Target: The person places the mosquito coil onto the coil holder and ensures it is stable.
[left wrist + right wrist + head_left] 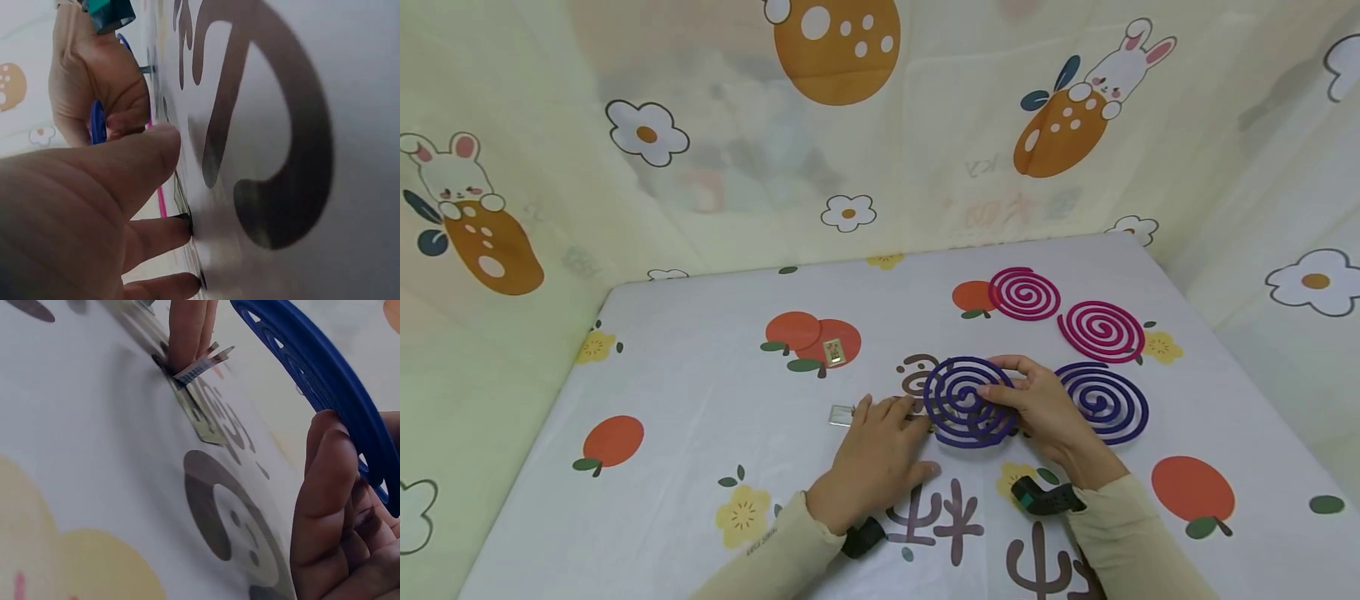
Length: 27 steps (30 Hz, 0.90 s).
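Observation:
My right hand pinches a dark blue spiral mosquito coil near its centre, thumb on the near face. In the right wrist view the coil is tilted, held above the cloth. My left hand rests on the table just left of the coil, fingers reaching forward and fingertips down. In the right wrist view its fingertips press at a thin, flat metallic strip, beside a small folded printed piece. A shiny rectangular end shows past the left fingers. The left palm is hidden.
A second blue coil lies right of my right hand. Behind it are two magenta coils. A small gold rectangle lies further back. The patterned cloth covers the table, with curtains behind and at both sides.

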Motion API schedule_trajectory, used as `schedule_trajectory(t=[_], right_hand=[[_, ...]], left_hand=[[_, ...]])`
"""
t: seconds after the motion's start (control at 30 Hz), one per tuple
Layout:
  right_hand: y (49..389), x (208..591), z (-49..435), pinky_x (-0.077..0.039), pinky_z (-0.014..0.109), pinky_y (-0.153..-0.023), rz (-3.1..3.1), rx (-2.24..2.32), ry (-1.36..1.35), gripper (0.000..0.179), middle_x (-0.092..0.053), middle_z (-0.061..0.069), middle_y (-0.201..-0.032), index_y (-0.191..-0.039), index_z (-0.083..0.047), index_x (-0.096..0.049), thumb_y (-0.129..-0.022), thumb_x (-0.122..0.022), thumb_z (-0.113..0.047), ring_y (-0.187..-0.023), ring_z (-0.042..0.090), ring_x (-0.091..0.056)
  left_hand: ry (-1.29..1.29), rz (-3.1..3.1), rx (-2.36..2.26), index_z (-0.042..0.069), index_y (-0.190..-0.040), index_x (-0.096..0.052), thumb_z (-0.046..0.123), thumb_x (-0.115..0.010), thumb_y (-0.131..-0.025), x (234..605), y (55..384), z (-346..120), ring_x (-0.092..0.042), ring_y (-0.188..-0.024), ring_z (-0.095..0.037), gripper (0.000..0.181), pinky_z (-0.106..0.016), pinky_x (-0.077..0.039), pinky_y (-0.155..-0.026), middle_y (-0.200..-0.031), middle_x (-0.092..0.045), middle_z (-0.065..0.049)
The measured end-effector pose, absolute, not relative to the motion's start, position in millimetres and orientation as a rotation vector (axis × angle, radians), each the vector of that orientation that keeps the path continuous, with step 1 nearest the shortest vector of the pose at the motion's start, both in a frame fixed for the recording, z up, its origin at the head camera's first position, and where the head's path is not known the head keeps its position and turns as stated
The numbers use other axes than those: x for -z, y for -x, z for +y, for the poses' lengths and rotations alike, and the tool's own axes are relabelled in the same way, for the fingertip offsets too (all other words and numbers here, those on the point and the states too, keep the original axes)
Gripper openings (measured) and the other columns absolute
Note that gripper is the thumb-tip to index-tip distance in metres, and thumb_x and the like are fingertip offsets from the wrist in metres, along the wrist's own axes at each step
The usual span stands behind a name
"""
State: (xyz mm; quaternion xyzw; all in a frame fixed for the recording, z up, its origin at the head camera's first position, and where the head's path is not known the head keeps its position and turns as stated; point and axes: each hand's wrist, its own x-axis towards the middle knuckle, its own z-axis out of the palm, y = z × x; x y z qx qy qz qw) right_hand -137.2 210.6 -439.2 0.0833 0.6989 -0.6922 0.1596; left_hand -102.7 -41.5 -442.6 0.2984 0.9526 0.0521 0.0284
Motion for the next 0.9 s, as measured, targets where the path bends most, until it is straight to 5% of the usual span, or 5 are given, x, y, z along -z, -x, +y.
schedule_trajectory(t=[0.63, 0.9], right_hand=[[149, 452, 196, -0.06, 0.028, -0.083, 1.951, 1.986, -0.146, 0.055, -0.076, 0.012, -0.115, -0.148, 0.003, -0.046, -0.099, -0.07, -0.006, -0.097, 0.013, -0.074], [149, 456, 196, -0.061, 0.028, -0.079, 1.94, 1.996, -0.095, 0.055, -0.078, 0.006, -0.105, -0.147, 0.005, -0.046, -0.099, -0.07, -0.004, -0.092, 0.014, -0.076]], left_hand=[[-0.948, 2.903, -0.154, 0.017, -0.157, -0.046, 0.059, -0.059, -0.1, 452, 92, -43, -0.034, -0.153, -0.038, 0.073, -0.055, -0.032, -0.121, -0.165, -0.037, -0.018], [-0.969, 2.914, -0.144, 0.019, -0.161, -0.04, 0.064, -0.052, -0.101, 453, 89, -44, -0.033, -0.153, -0.039, 0.077, -0.052, -0.034, -0.12, -0.165, -0.036, -0.018]])
